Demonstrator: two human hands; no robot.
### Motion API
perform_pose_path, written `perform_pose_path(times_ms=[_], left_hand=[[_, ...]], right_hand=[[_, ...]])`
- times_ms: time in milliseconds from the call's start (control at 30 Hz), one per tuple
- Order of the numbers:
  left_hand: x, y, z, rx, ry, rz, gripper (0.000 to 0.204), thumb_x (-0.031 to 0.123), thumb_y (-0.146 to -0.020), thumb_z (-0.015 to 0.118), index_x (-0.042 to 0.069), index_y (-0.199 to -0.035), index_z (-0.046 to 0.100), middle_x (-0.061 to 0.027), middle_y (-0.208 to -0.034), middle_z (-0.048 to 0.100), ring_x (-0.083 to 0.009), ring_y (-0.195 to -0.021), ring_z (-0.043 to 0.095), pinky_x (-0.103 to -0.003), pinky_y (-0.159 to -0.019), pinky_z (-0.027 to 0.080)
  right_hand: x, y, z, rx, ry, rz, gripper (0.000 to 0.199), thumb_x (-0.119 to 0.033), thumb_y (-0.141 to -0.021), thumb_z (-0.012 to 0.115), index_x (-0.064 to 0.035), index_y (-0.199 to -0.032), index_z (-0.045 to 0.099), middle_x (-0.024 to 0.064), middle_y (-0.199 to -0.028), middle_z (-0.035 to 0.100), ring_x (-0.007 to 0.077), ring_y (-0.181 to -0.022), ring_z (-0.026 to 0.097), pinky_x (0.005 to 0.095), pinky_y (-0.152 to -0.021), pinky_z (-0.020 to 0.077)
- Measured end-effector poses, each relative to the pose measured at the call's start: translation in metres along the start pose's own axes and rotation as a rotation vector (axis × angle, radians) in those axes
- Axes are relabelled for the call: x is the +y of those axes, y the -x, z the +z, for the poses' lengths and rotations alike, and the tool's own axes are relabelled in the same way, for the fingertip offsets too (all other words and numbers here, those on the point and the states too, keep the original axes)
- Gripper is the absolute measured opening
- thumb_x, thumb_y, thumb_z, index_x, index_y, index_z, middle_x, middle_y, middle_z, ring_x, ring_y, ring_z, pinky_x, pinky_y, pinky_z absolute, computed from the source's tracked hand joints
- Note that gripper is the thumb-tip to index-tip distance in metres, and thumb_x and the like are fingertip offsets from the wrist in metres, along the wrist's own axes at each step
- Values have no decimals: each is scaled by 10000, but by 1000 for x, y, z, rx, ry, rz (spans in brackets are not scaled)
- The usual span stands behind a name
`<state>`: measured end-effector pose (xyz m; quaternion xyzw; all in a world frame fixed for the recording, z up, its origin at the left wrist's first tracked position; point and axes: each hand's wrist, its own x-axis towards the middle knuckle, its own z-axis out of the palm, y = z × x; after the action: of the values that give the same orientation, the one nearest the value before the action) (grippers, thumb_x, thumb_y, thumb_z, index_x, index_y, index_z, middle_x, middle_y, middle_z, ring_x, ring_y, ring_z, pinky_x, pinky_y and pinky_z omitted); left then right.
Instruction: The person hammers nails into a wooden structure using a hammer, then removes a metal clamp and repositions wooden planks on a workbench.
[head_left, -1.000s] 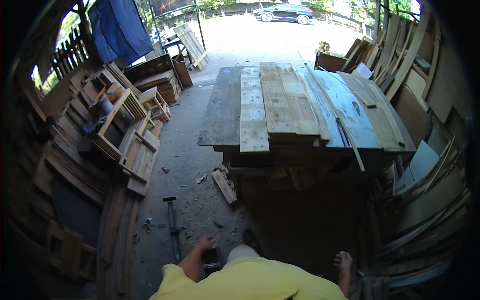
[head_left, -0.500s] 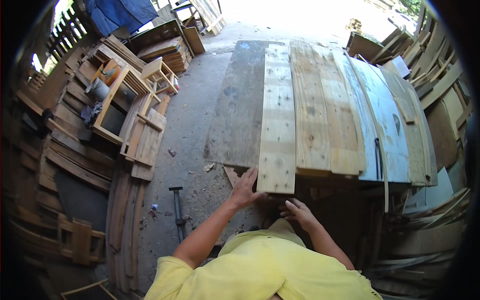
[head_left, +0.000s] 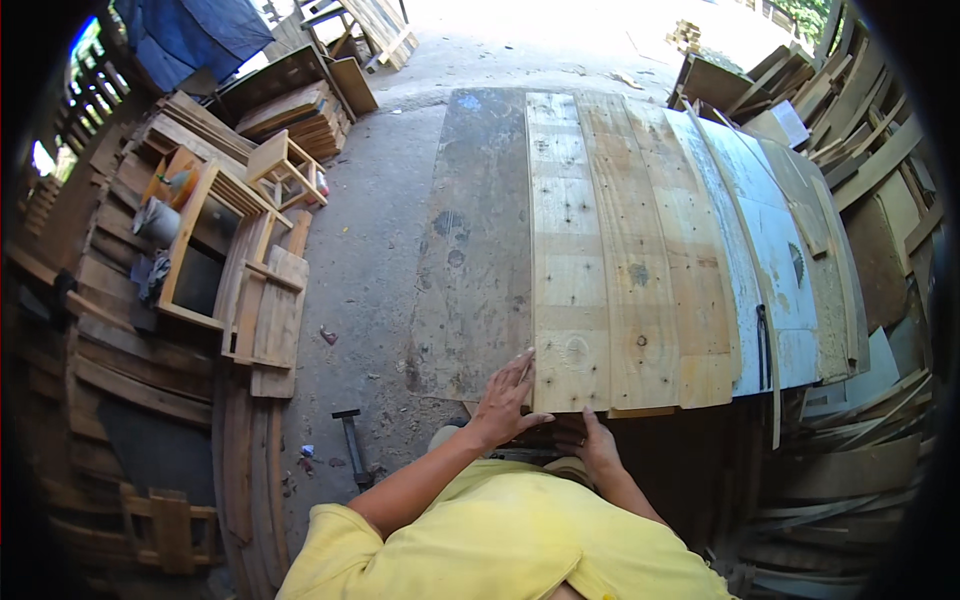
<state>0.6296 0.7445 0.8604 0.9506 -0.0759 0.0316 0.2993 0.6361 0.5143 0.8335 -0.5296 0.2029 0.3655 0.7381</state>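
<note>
One pale plank (head_left: 570, 260), long axis pointing away, fingers (head_left: 518, 372) at near end

Daylit, open at far end (head_left: 560, 45) | floored in grey concrete (head_left: 370, 240) | hung with blue sheet (head_left: 190, 40) | furnished with wooden stool (head_left: 268, 157)

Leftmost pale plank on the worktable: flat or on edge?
Flat: the pale plank shows its broad, dark-spotted face upward, alongside the next plank. Left hand and right hand are at its near end.
</note>
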Motion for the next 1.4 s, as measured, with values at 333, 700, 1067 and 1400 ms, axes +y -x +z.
perform_pose_path(times_ms=[333,700,1067,1400], left_hand=[[-167,28,-110,-59,173,104,634,364,-882,699,66,-1399,484,-180,-1551,286,-377,-1393,347,-457,-1129,329],[-236,68,-150,39,349,-174,435,277,-890,682,51,-1251,595,-170,-1425,451,-360,-1310,453,-436,-1065,405],[-250,97,-132,-39,403,-175,426,298,-905,661,59,-1252,599,-167,-1413,474,-368,-1306,452,-428,-1080,386],[-243,73,-140,17,464,-99,336,241,-898,660,22,-1151,641,-144,-1203,622,-327,-1144,575,-401,-996,440]], right_hand=[[23,-20,89,356,-384,-210,779,-614,-833,668,-127,-1404,458,89,-1364,503,300,-1223,478,530,-1012,422],[15,-22,111,628,-241,-247,726,-536,-789,763,-63,-1293,542,106,-1225,581,304,-1088,560,484,-885,508],[8,-14,115,717,-285,-312,363,-302,-893,702,-63,-1142,589,85,-1062,616,255,-941,601,446,-776,524],[23,-21,128,804,-95,-317,191,-181,-924,653,-99,-1087,598,38,-993,637,175,-849,614,349,-683,518]])
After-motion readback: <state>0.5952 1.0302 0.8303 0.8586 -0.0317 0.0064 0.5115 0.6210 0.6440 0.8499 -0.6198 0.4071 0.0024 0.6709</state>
